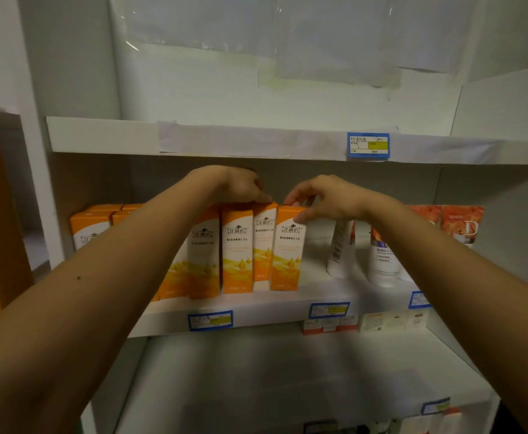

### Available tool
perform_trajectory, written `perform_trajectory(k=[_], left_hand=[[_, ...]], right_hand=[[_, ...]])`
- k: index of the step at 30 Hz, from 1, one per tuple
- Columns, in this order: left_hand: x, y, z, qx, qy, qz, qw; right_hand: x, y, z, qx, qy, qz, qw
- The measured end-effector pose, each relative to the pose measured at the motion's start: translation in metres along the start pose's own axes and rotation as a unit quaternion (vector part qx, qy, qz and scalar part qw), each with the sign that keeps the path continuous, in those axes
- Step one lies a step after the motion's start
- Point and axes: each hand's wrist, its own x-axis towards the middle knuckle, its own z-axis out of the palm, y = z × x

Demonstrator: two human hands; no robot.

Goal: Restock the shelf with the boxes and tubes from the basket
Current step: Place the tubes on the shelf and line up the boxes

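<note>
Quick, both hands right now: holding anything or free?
Left hand: touching the top of the set-back orange box; whether its grip is closed cannot be told.
Right hand: pinching the top of the rightmost orange box.

Dim, soft-focus wide-angle view; glare on plastic sheet, edges bowed.

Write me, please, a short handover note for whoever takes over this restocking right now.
Left hand: fingers on the tops of the orange boxes; grip unclear.
Right hand: pinches the end orange box, upright on the middle shelf.
Done: orange boxes stand in a row, tubes right of them.
Left: settle the end box; basket out of view, remaining stock unknown.
</note>
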Motion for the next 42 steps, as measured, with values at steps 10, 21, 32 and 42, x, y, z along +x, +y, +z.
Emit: perform_trajectory(k=[10,21,32,42], left_hand=[[-0.005,0.001,-0.005,0.022,0.062,0.022,0.998],[-0.009,0.006,-0.004,0.029,0.094,0.028,0.995],[-0.011,0.012,0.001,0.023,0.105,0.027,0.994],[-0.006,0.044,0.015,0.025,0.121,0.081,0.989]], right_hand=[[0.011,-0.01,0.011,0.05,0.013,-0.025,0.998],[0.016,-0.013,0.017,0.056,0.051,-0.053,0.996],[-0.003,-0.007,0.019,0.014,0.132,-0.045,0.99],[-0.046,0.047,-0.019,-0.048,0.204,0.059,0.976]])
